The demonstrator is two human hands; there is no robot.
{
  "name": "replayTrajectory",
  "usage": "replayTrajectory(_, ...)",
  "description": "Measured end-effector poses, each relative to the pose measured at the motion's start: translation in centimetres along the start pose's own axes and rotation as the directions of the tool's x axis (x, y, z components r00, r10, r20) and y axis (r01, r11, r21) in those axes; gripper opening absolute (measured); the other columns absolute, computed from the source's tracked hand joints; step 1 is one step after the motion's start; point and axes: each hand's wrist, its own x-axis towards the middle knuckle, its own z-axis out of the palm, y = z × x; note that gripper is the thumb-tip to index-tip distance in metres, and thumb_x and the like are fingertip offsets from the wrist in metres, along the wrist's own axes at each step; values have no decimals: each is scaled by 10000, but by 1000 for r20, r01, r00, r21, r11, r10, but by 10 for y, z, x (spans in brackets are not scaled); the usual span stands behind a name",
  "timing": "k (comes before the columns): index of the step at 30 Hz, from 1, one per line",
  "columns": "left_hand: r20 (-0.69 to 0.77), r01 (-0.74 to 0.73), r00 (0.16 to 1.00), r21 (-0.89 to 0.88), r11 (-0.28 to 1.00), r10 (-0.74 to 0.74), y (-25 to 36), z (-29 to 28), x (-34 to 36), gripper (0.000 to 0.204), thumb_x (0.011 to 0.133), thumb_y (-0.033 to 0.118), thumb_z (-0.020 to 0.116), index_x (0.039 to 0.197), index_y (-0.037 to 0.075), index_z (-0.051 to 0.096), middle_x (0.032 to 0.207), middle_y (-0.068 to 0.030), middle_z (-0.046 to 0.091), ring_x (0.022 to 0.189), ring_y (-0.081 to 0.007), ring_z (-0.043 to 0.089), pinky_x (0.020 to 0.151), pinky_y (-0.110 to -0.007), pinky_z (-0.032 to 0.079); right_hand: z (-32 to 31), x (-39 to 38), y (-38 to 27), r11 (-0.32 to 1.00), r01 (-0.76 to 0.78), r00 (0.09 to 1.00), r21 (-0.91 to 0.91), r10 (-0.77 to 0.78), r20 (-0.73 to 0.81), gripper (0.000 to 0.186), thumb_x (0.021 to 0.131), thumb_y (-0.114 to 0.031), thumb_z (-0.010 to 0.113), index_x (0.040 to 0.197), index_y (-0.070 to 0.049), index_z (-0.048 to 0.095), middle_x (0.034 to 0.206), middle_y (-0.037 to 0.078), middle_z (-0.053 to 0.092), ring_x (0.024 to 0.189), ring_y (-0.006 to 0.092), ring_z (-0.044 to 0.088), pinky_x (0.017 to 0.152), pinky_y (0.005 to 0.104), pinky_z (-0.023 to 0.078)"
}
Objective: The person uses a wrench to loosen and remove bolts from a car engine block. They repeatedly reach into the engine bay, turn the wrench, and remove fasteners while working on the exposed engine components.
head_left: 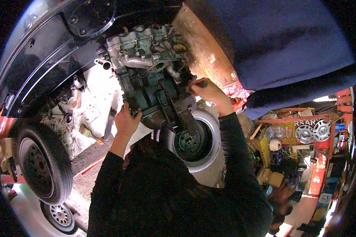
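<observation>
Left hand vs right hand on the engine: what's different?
Pose: the left hand has thumb and finger spread at the engine; the right hand is curled around a small dark item, too unclear to identify.
Position: the left hand is at the engine's lower left; the right hand is at its right side, higher in view.
Shared: both are bare.
</observation>
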Motion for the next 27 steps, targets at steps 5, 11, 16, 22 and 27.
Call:
replayTrajectory(5, -4, -46, 999, -2, 999, 46, 1, 4, 1, 733, 863, 447, 748, 1334, -81, 558, 1048, -255, 706, 886, -402, 724, 741, -479, 599, 11, 23, 62, 981, 94, 985, -172, -116, -125, 353, 957, -330, 659, 1108, -19, 726, 909, 138, 757, 804, 263, 750, 755, 393, 593)
replayTrajectory(11, 24, -4, 1000, 15, 1000, 4, 2, -3, 1, 729, 848, 415, 770, 1341, -73, 547, 1047, -245, 709, 886, -404, 723, 731, -479, 598, -2, 13, 22, 994, 51, 999, 99, -52, 10, 323, 965, -314, 662, 1067, -16, 735, 935, 126, 764, 802, 223, 749, 776, 361, 595)
replayTrajectory(16, 22, -1, 1000, 8, 1000, 1, 6, -7, 1, 690, 844, 395, 779, 1307, -64, 552, 1018, -252, 708, 848, -421, 718, 707, -492, 594, 16, 15, 41, 989, -42, 996, -138, 53, 72, 308, 988, -360, 641, 1098, -92, 747, 897, 126, 753, 748, 187, 725, 765, 363, 590)
replayTrajectory(22, -8, -47, 999, -1, 999, 47, 4, 0, 2, 653, 847, 401, 769, 1268, -57, 569, 1018, -255, 710, 841, -427, 721, 704, -493, 597, -12, 14, 55, 1000, -3, 1000, 23, 4, -7, 411, 996, -378, 615, 1060, 15, 717, 813, 98, 739, 716, 179, 714, 710, 373, 584)
replayTrajectory(27, 13, -26, 1000, -4, 1000, 26, -2, 2, 3, 685, 851, 448, 748, 1276, -59, 571, 1037, -259, 713, 854, -433, 722, 735, -513, 596, -26, -2, 58, 948, -147, 986, -281, 164, 35, 358, 986, -339, 597, 1046, -15, 736, 766, 74, 735, 715, 171, 699, 688, 339, 550)
